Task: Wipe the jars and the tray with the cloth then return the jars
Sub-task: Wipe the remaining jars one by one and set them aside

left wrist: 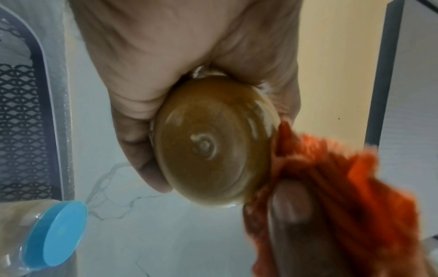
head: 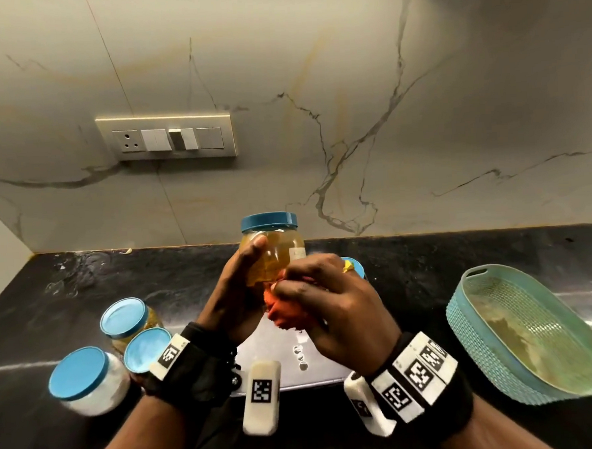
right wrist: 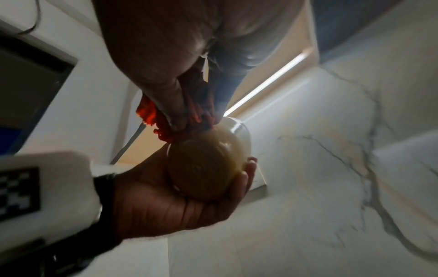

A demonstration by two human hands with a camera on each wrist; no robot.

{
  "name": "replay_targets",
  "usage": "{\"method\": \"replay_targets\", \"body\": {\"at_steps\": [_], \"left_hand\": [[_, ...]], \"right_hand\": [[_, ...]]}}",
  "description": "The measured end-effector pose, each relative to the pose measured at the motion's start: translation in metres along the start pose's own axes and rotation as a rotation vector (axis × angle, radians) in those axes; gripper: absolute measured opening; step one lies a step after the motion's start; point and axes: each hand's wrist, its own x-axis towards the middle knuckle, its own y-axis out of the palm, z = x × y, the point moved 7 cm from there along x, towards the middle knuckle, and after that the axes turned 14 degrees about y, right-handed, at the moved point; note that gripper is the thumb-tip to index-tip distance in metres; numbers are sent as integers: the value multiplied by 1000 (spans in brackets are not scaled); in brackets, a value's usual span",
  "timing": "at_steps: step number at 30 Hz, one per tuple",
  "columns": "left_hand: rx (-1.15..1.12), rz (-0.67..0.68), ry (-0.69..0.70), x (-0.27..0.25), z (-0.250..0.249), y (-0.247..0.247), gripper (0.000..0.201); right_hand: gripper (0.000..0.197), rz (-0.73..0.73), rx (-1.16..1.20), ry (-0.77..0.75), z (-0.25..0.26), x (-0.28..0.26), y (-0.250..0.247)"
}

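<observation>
My left hand grips a clear jar with a dark blue lid and amber contents, held upright above the counter. Its brown base fills the left wrist view, and the jar also shows from below in the right wrist view. My right hand holds a bunched orange cloth and presses it against the jar's lower right side. The cloth shows beside the base, and again as cloth under my fingers. A teal mesh tray lies at the right.
Three jars with light blue lids stand at the left on the black counter. Another blue lid peeks out behind my right hand. A silvery board lies under my hands. A switch panel is on the marble wall.
</observation>
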Motion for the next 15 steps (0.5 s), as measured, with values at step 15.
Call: {"method": "replay_targets", "body": {"at_steps": [15], "left_hand": [[77,-75,112,-7,15,-3,104]], "right_hand": [[31,-41,219,102,-38,0,-11]]}}
